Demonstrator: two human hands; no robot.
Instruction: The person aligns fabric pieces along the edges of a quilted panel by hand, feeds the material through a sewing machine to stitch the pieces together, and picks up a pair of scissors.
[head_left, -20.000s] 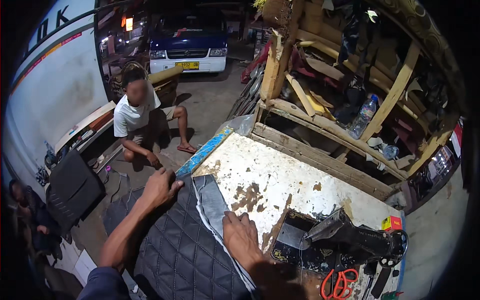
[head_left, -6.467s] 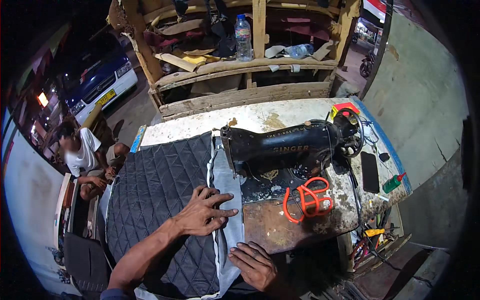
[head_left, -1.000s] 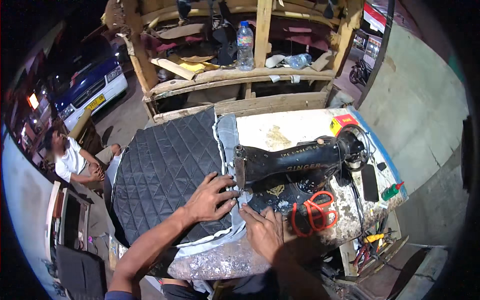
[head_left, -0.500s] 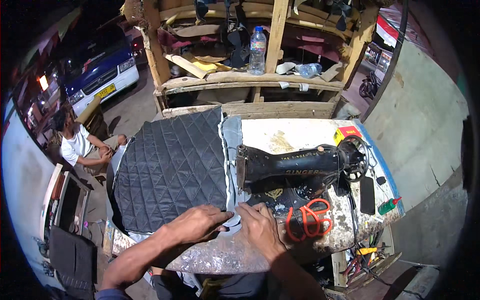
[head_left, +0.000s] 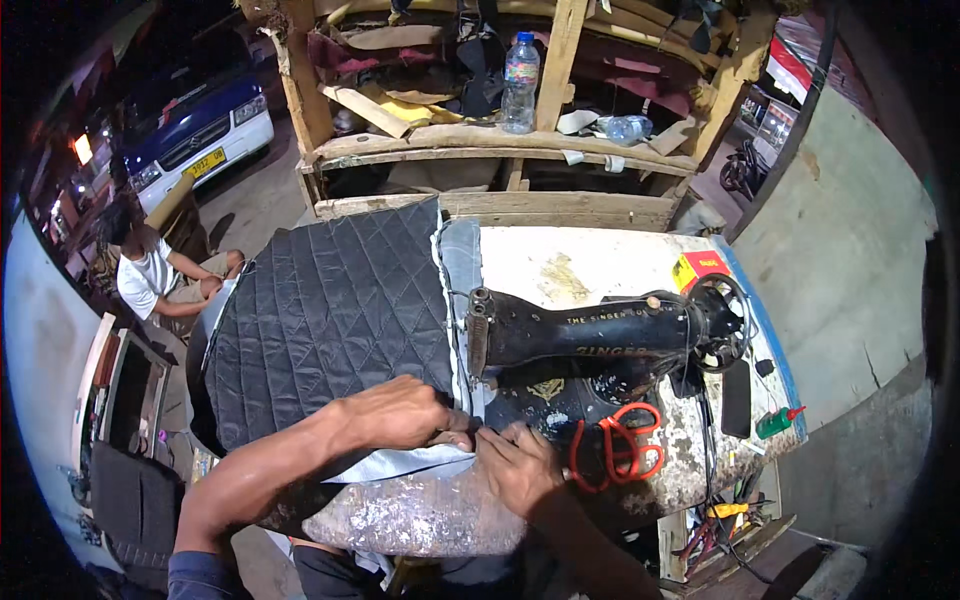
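Observation:
Black quilted fabric (head_left: 325, 310), with a white-edged seam and grey backing strip (head_left: 463, 260), lies left of the black sewing machine (head_left: 585, 330). My left hand (head_left: 405, 420) is closed on its near corner, fingertips curled at the seam. Just right of it, my right hand (head_left: 515, 465) has bent fingers pinching the same edge below the machine's needle end; the exact pinch point is partly hidden. A pale flap of backing (head_left: 395, 463) folds out beneath my left hand. Orange-handled scissors (head_left: 630, 445) rest right of my right hand.
Red-yellow box (head_left: 700, 270), black phone (head_left: 736, 400) and green bottle (head_left: 778, 420) sit on the worn table (head_left: 540, 255). An open tool drawer (head_left: 730, 510) is below right. Behind stands a wooden frame (head_left: 560, 70) with bottles. A seated person (head_left: 150, 280) is at left.
The fabric has moved away from me onto the tabletop beside the machine. In the last second, my left hand lowered to the near edge, where the backing flap now shows folded out.

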